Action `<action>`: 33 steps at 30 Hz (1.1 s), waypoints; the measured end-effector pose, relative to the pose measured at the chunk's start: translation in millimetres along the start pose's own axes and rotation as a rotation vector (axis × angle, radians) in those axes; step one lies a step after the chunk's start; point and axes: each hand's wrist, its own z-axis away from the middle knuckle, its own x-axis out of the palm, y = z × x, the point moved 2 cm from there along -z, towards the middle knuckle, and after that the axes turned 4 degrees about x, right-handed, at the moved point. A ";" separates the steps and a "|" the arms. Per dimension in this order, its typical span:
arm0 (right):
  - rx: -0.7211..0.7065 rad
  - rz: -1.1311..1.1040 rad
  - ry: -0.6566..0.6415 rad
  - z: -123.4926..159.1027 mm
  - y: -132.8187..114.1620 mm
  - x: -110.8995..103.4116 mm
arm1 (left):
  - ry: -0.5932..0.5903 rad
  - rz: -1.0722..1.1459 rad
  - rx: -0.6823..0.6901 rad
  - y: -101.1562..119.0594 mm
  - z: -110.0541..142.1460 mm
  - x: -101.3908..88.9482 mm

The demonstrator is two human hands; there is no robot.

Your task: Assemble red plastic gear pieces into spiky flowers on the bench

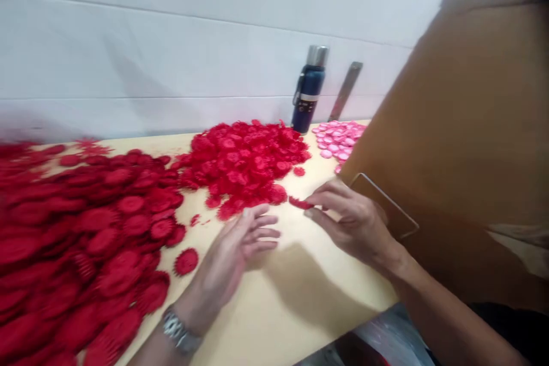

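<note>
Between the thumb and fingers of my right hand (349, 214) is a small red scalloped disc (300, 202), seen nearly edge-on above the table. My left hand (240, 246) is open, its fingers apart and pointing right, with nothing in it. A pile of small red discs (244, 154) lies just beyond my left hand. To its left spreads a heap of larger red discs with toothed edges (115, 217). One single red disc (186, 262) lies beside my left wrist, apart from the heap.
A blue flask (309, 91) stands against the tiled wall, near a leaning metal strip (346, 90). Pink discs (337, 140) lie at the back right. A large cardboard box (463, 126) rises on the right. Clear plastic (386, 337) lies at the table's front edge.
</note>
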 end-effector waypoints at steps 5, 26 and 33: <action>-0.424 0.070 0.004 -17.0 -52.2 64.9 | 0.180 0.363 0.110 7.6 -4.2 6.0; 0.280 -0.856 -0.204 -88.9 -80.4 142.8 | 0.548 -0.006 0.678 6.1 -14.5 -36.5; 0.150 -0.900 -0.326 -83.0 -93.4 166.9 | 0.485 0.255 0.653 23.2 -19.2 -28.7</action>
